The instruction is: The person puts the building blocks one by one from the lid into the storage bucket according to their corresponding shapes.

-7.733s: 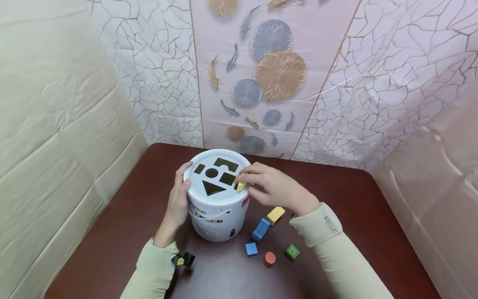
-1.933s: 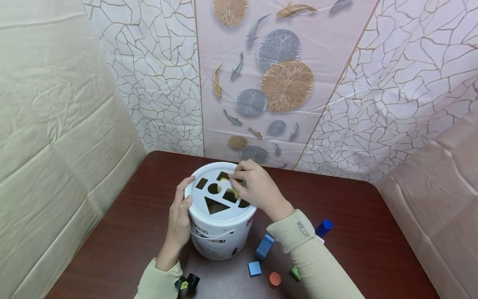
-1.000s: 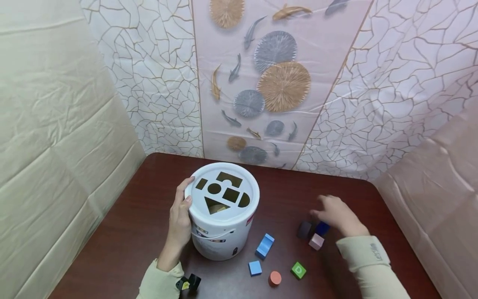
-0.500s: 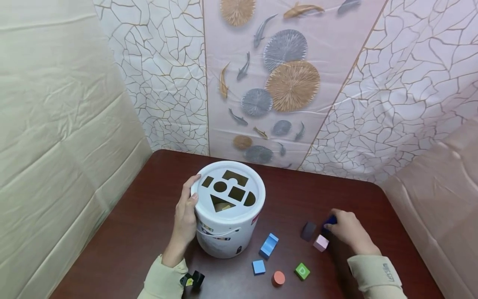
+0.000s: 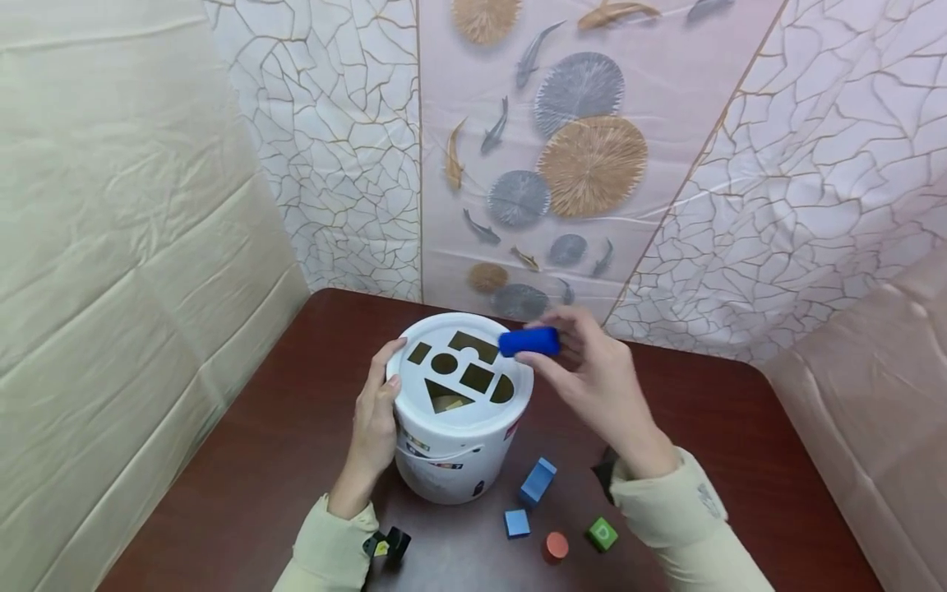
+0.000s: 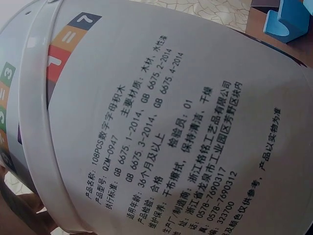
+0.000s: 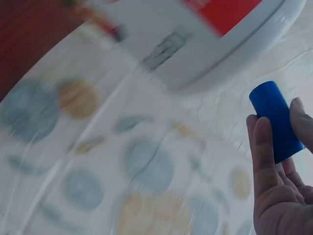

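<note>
With the left hand [image 5: 373,419] gripping the bucket [image 5: 444,485], the right hand [image 5: 595,382], which pinches the blue cylinder [image 5: 528,341], should upend it squarely over the round hole [image 5: 445,363] to that hand's left.

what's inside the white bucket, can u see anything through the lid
Through the triangular hole in the lid, part of something yellowish shows inside the white bucket. The other holes look dark; the lid and walls cover the rest.
</note>
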A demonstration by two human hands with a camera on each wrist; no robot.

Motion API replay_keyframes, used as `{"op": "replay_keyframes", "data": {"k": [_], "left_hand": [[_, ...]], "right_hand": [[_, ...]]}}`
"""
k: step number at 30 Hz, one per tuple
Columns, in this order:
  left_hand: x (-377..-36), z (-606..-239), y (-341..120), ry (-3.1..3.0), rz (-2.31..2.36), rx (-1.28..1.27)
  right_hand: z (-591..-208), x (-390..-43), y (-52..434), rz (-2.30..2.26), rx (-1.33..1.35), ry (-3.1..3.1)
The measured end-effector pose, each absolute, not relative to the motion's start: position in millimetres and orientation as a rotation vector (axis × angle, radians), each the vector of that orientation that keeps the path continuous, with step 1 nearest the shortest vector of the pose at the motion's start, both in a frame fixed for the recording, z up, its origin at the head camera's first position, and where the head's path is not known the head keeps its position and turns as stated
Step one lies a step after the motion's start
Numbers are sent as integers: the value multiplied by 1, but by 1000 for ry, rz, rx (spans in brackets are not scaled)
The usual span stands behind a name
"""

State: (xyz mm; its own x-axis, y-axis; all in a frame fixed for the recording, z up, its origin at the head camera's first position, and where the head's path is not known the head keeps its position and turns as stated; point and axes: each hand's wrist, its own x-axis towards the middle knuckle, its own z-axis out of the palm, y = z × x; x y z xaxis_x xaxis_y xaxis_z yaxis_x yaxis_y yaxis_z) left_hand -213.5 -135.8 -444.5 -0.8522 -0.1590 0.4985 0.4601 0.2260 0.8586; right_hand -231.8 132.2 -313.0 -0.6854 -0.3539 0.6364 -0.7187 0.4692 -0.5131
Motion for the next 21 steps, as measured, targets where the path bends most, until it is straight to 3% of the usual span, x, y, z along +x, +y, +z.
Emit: {"op": "replay_keyframes", "data": {"k": [9,21], "left_hand": [[-212,-440,-135,-2045,-1665,-279],[-213,-442,-133,-2032,-1676,-282]], "right_hand": [[-327,-265,68,1069,1090,-2305],[-347,-265,61,922,1267,-2282]]}}
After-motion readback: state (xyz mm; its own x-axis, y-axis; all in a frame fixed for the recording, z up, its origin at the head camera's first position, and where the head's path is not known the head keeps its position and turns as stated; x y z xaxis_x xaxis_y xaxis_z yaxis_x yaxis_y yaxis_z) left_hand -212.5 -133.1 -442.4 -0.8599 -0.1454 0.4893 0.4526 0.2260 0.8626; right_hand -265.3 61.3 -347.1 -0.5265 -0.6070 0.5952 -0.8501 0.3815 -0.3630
